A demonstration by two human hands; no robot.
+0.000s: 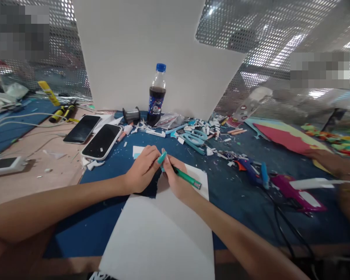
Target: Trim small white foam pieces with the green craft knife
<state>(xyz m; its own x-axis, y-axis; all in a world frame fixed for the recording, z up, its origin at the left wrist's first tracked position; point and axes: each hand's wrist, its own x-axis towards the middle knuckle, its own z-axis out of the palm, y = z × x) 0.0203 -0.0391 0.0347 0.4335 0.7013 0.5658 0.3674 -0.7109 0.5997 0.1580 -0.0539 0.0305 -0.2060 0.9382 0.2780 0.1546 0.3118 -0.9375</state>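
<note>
My hands meet over a white board [163, 233] lying on the blue table cover, with a cut-out notch in its far edge. My left hand [142, 169] is closed, fingers curled around one end of a small teal piece [162, 158]. In my right hand [175, 179] lies a green utility knife [189, 179], its handle end pointing back to the right. The right thumb and fingertips also press at the teal piece. The knife's blade end is hidden by the fingers. A small white and light-blue scrap [137, 151] lies just beyond the left hand.
Two phones [102, 142] lie at left. A cola bottle [156, 97] stands at the back beside a wire spool [131, 115]. Light-blue scissors [195, 139] rest among white scraps. At right are a glue gun [252, 173], a magenta packet [299, 192] and another person's arm [335, 165].
</note>
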